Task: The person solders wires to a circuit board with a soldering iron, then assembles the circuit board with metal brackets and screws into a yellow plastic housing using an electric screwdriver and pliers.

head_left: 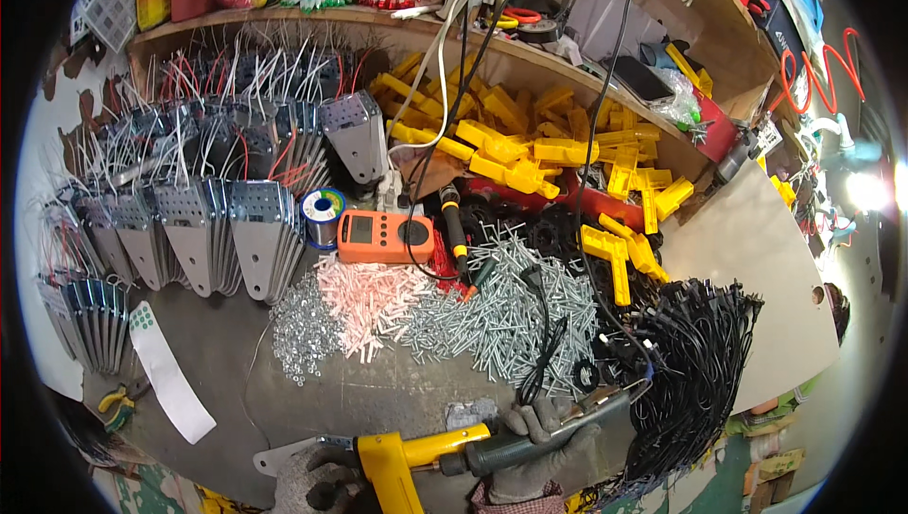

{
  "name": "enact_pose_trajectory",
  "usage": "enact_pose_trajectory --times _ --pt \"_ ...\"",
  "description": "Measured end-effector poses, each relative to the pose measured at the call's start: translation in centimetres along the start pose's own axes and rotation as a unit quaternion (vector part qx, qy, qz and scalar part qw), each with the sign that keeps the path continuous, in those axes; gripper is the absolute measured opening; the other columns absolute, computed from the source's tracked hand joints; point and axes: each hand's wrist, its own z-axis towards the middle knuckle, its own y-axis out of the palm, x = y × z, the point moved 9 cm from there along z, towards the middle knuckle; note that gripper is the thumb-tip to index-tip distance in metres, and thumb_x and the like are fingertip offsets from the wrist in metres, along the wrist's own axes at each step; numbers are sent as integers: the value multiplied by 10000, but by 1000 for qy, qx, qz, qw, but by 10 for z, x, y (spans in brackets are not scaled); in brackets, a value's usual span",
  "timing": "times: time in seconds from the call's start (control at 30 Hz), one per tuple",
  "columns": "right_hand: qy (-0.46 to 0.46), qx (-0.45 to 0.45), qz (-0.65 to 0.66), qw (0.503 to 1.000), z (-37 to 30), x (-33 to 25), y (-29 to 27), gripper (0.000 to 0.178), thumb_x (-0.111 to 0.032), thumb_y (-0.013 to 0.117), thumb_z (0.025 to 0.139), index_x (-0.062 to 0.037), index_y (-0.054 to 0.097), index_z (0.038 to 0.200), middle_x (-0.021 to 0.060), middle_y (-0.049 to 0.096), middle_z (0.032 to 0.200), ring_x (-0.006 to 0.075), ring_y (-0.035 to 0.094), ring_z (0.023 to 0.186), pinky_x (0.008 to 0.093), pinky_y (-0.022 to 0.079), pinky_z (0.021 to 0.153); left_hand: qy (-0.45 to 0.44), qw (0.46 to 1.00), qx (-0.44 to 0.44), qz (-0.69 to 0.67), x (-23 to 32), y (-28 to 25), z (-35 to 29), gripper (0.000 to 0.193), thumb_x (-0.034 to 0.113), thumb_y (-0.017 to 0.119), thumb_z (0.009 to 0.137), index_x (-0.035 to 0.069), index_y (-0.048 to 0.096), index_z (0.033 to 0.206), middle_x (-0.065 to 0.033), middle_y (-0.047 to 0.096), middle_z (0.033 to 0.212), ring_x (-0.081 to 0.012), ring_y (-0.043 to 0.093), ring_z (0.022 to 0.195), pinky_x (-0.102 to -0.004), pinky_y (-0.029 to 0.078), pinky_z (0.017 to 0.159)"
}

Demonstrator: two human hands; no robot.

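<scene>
Two gloved hands (544, 438) (yellow tool (407, 462))

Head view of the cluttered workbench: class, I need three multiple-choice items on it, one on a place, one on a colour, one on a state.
1. Where does the orange handheld meter with a grey screen lie?
A. Behind the heap of silver screws
B. On the top shelf
C. In the left hand

2. What colour are the angled plastic parts heaped under the wooden shelf?
A. Blue
B. Yellow
C. White

3. What is the gloved right hand doing?
A. Resting flat and empty
B. Pointing at the shelf
C. Closed around a dark-handled tool

Answers: 1 A, the meter sits on the bench just behind the screws. 2 B, the whole heap is bright yellow. 3 C, the grey glove wraps the tool's handle, whose front end points toward a yellow part by the gloved left hand.
</scene>
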Motion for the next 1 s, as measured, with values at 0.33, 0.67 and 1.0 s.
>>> enact_pose_trajectory --times 0.33,0.67,1.0 --pt "90 79 -211 970 9 -4 5 621 -597 646 844 -134 495 1231 45 593 932 183 586 744 389 509 770 73 997 4 -24 16 -16 2 264 109 764 740 57 643 970 -133 630 1026 -342 591 1021 -436 476 882" --pt "-26 -149 -986 74 79 -129 35 457 -238 680 831 -98 527 1239 156 617 982 341 672 802 445 547 703 125 973 0 191 16 16 -47 805 228 843 624 102 472 1327 -164 504 1262 -374 513 1105 -471 470 869" --pt "-256 -197 -881 347 190 -24 74 238 -25 548 863 -62 553 1098 207 673 969 395 644 951 461 520 757 -65 970 -151 181 -51 25 -69 639 312 712 803 61 484 1345 -192 540 1287 -368 505 1149 -487 457 933"
